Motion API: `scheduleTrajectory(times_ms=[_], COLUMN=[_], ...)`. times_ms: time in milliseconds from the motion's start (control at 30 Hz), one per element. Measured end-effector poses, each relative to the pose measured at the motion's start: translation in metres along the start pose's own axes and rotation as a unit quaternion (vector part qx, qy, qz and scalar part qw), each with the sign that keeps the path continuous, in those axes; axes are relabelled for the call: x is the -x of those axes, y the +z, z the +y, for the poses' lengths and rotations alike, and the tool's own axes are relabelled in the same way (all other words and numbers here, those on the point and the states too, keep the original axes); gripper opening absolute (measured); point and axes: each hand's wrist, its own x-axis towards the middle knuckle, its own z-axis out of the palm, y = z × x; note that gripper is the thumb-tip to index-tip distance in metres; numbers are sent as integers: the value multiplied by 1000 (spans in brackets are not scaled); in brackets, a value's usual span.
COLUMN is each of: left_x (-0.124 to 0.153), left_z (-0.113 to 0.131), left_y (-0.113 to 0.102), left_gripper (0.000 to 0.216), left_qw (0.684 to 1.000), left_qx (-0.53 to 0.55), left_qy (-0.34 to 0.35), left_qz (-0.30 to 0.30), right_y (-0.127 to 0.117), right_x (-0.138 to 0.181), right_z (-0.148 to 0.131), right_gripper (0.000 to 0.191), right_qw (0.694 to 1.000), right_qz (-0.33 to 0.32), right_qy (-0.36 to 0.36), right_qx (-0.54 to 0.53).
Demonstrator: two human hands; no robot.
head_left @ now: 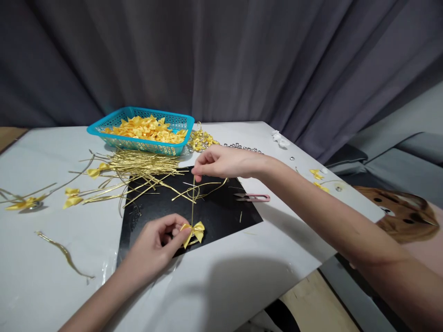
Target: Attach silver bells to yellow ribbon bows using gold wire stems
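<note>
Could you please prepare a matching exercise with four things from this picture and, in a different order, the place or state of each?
Things
1. left hand
2. right hand
3. turquoise plastic lattice basket
4. pink-handled metal thread snips

Places or states
A. lying across the right edge of the flat black rectangular sheet
B. raised, pinching the upper part of a thin gold strand
C. holding a heap of small yellow bows
D. low, gripping one shiny yellow ribbon bow by its side

Right pairs: 1-D, 2-B, 3-C, 4-A.
</note>
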Motion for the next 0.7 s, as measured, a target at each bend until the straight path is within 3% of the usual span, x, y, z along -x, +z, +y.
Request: scheduleTrajectory(times_ms=[133,267,433,700], left_x=[-2,-2,-1,0], left_z=[0,-2,-2,-1], left_y=[-3,-11,-14,-17], left_gripper=[29,27,29,27], left_qw=[997,985,971,968], left_qx=[61,150,215,243], left_qy=[-10,-28,-59,-64], left_qz=[46,82,84,19], right_y=[27,58,76,72], right_x=[31,67,89,95], right_z=[-32,-32,-3,30], right_gripper=[20,19,26,28], right_qw=[994,982,990,996], right_qz=[28,-96,-80,66], right_qy=[-105,-164,-113,23], right_qx=[-12,0,15,49])
